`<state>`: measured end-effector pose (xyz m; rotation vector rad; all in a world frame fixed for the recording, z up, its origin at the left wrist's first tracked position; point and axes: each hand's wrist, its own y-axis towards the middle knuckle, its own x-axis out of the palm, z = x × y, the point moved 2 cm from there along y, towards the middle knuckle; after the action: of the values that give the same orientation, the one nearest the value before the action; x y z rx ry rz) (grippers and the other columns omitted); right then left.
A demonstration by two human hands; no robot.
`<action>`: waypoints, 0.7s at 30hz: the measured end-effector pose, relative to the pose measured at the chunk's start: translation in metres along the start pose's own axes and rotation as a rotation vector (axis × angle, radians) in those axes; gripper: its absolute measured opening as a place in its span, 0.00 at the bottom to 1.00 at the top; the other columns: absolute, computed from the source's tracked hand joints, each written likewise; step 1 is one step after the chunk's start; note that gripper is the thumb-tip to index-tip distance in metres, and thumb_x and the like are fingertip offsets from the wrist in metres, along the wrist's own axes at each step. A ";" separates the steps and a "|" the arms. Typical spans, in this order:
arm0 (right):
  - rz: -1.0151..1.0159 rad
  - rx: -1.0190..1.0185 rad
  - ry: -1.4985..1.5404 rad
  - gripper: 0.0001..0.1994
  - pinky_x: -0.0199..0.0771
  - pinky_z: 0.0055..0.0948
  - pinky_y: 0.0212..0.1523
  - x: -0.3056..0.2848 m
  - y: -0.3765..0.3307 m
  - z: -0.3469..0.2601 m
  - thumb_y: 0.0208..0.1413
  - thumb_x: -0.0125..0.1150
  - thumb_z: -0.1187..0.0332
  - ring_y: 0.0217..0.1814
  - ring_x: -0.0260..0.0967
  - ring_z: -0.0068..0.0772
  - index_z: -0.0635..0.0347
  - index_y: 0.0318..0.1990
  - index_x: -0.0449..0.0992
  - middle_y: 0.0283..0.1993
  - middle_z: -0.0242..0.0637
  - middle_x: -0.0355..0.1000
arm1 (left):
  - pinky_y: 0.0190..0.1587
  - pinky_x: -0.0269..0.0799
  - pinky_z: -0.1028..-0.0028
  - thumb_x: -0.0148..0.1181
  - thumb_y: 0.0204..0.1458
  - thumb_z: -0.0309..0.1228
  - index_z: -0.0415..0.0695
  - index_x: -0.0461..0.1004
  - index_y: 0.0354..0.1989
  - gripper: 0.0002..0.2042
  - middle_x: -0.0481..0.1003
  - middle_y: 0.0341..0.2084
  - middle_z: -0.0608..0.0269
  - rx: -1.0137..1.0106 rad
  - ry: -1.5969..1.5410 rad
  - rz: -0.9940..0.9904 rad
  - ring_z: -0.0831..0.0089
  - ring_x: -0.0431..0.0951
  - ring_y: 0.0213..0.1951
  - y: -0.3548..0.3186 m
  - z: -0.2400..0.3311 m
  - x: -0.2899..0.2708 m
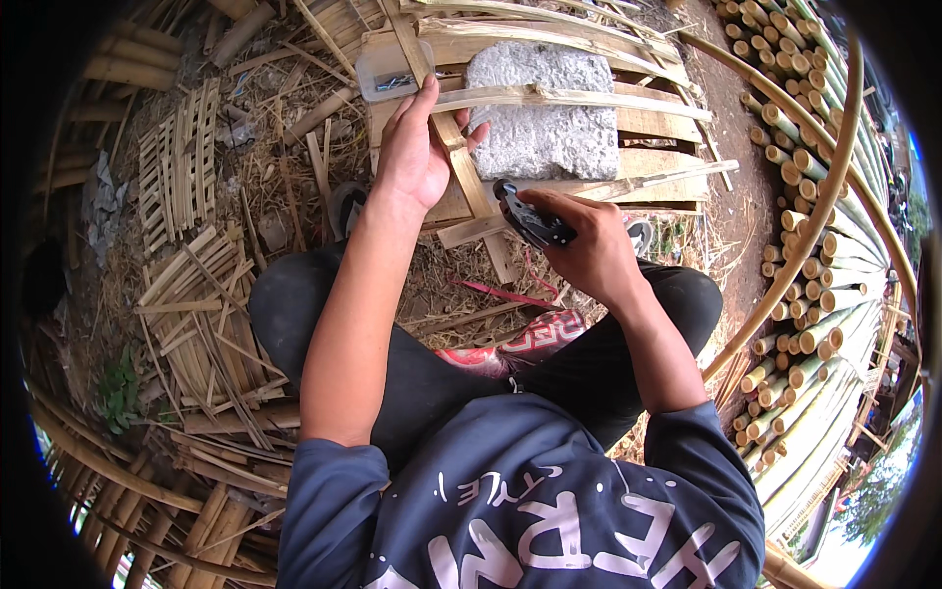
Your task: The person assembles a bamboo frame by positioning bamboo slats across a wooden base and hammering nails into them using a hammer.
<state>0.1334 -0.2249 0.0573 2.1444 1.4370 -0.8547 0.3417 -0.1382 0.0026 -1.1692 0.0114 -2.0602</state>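
Observation:
My left hand (pixel 412 152) is closed around a long flat bamboo strip (pixel 474 187), its thumb on the right side of the strip. The strip slants from the top edge down toward my lap and crosses a short bamboo piece (pixel 471 232) near its lower end. In my right hand (pixel 594 240) is a black hand tool (pixel 530 218) with a rounded head; its exact kind is unclear. The tool's head points up and left, a little right of the strip and apart from it. Beyond both hands, a rough grey stone block (pixel 540 137) lies on bamboo slats, with another strip (pixel 579 96) across it.
A clear plastic container (pixel 378 71) with small thin pieces stands left of the block. Stacked bamboo poles (pixel 810 255) rise on the right, behind a bent pole (pixel 819 216). Split bamboo (pixel 201 314) and a slatted panel (pixel 180 162) lie left. A red strap (pixel 500 292) lies between my legs.

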 end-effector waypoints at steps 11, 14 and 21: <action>0.016 -0.004 -0.018 0.27 0.80 0.34 0.46 0.000 0.000 -0.002 0.41 0.60 0.84 0.45 0.82 0.46 0.59 0.54 0.80 0.45 0.50 0.81 | 0.51 0.81 0.57 0.59 0.65 0.35 0.45 0.71 0.46 0.09 0.72 0.36 0.68 -0.021 0.042 -0.002 0.75 0.73 0.36 -0.003 -0.005 0.007; 0.026 -0.011 -0.015 0.28 0.80 0.34 0.46 -0.001 -0.001 -0.002 0.40 0.59 0.84 0.45 0.82 0.46 0.59 0.54 0.80 0.45 0.51 0.81 | 0.52 0.81 0.56 0.58 0.65 0.33 0.45 0.70 0.46 0.08 0.73 0.36 0.67 -0.032 0.018 0.016 0.75 0.74 0.36 -0.003 -0.008 0.007; -0.009 -0.009 -0.035 0.30 0.80 0.34 0.48 -0.003 0.001 -0.005 0.38 0.58 0.85 0.47 0.82 0.47 0.59 0.55 0.80 0.47 0.52 0.80 | 0.45 0.84 0.56 0.57 0.65 0.29 0.45 0.71 0.41 0.03 0.72 0.34 0.67 -0.027 -0.014 0.004 0.75 0.73 0.35 -0.002 -0.006 0.007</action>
<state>0.1351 -0.2242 0.0629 2.1076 1.4319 -0.8831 0.3341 -0.1427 0.0051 -1.1994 0.0348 -2.0545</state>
